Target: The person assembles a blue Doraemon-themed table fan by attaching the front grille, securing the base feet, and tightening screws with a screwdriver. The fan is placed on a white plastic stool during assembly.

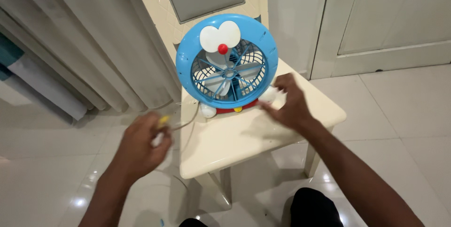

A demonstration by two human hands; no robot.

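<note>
Knees (312, 206) in dark cloth sit at the bottom of the view, closest to us, above glossy white floor tiles (404, 128). Next come our two bare forearms, reaching forward. Our left hand (141, 147) hovers off the surface's left edge, over the floor, its fingers (157, 137) curled together around a small yellow-tipped plug (163, 121); motion blur keeps us from telling exactly how the plug is gripped. A thin pale cord (185, 122) loops from that hand toward the fan's base. Our right hand (289, 105) rests over the cream surface (244, 137) near its right edge, fingers (282, 83) bent and touching the fan's white right foot (268, 95); whether they pinch it or only press against it we cannot tell.

Beyond the hands, the small blue cartoon-cat fan (227, 60) stands upright near the far left corner of the surface, facing us, with a round blue grille, white eyes, a red nose and a red band at its base. Its other white foot (207, 110) sits close to the left edge.

Farther back, pale curtains (94, 43) hang at the left, a cream tiled wall panel (155, 1) rises behind the fan, and a white door (390, 15) closes off the right.
</note>
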